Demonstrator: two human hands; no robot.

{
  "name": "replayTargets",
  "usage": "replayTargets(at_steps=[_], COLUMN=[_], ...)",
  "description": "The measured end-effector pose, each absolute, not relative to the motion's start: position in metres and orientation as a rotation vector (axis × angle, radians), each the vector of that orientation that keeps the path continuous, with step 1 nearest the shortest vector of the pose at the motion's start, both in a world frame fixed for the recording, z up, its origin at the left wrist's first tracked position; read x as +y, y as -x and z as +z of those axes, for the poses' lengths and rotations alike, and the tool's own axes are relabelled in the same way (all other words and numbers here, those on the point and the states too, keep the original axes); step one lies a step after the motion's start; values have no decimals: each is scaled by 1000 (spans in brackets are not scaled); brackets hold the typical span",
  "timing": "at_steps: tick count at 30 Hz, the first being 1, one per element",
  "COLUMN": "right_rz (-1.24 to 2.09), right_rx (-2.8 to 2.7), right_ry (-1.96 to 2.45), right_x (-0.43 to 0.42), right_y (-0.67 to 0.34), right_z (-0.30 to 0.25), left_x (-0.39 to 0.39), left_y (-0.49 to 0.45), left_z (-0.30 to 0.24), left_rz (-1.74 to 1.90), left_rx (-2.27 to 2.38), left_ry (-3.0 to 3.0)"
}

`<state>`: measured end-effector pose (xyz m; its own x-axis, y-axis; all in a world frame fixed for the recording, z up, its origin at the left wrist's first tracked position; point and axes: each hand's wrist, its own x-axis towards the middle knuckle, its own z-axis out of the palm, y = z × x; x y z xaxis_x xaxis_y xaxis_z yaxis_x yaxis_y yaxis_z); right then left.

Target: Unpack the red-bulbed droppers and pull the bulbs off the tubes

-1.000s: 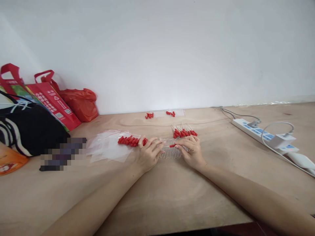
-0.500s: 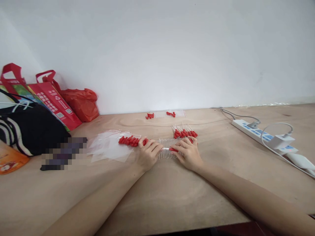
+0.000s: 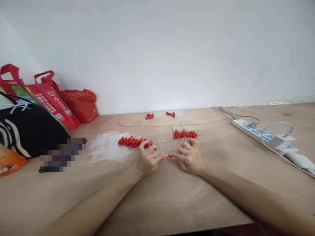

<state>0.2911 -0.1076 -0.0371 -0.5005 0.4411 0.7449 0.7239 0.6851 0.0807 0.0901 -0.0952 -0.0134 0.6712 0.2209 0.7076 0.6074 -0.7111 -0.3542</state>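
A row of clear glass tubes [image 3: 168, 146] lies on the wooden table [image 3: 172, 196] between my hands. My left hand [image 3: 147, 159] and my right hand [image 3: 189, 157] both pinch one thin tube with a red cap [image 3: 170, 156] at the row's near edge. A line of loose red caps [image 3: 133, 141] lies left of the tubes. Behind the row sits a bundle of red-capped tubes [image 3: 184, 132].
Clear plastic bags [image 3: 108, 149] lie at the left, with red shopping bags [image 3: 54, 100] and a black bag [image 3: 29, 131] beyond. More red caps [image 3: 159, 114] lie by the wall. A white power strip [image 3: 265, 136] with cables sits at the right.
Both hands drew back toward me, bringing the single red-capped tube from on top of the row to its near edge.
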Motion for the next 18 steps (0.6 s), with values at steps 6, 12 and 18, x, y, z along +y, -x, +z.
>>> replayTargets(at_steps=[6, 12, 18], right_rz=[-458, -266, 130], right_rx=[-1989, -1814, -1605], right_ry=[1098, 1330, 1649], right_x=[-103, -92, -84], right_y=[-324, -339, -355], right_z=[-36, -35, -28], left_x=[-86, -79, -72], left_y=[-58, -52, -59], left_z=[-14, -24, -27], left_rz=[-955, -948, -1007], left_rx=[-824, -966, -1020], left_ry=[2200, 2299, 2380])
